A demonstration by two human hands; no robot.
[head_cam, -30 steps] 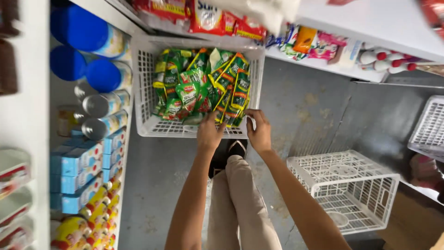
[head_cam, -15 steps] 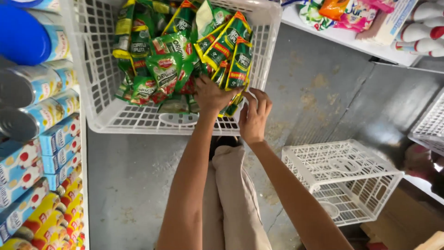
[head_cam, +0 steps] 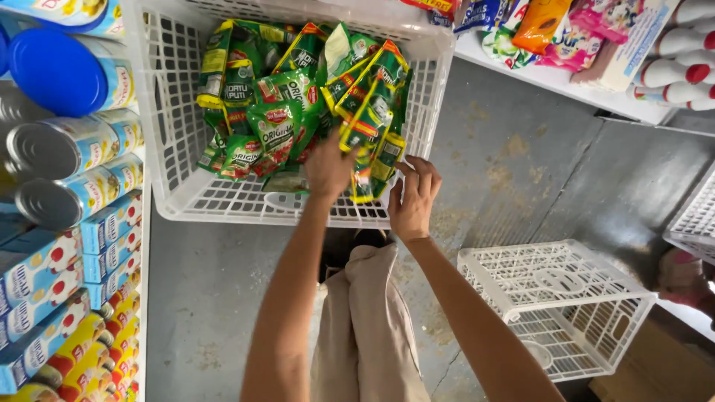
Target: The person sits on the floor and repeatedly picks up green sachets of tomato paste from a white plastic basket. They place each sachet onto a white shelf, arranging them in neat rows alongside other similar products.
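My left hand [head_cam: 328,167] and right hand [head_cam: 412,201] pinch light, crinkly green packets [head_cam: 279,123] at the basket's [head_cam: 171,141] six o'clock edge; grab corners.

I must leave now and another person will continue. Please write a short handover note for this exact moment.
Left hand: inside the white basket, gripping green sauce pouches.
Right hand: at the basket's front rim, fingers on a yellow-edged pouch.
Done: basket is nearly full of pouches.
Left: pouches lie jumbled, not sorted. A second, empty white basket lies tipped on the floor at right.
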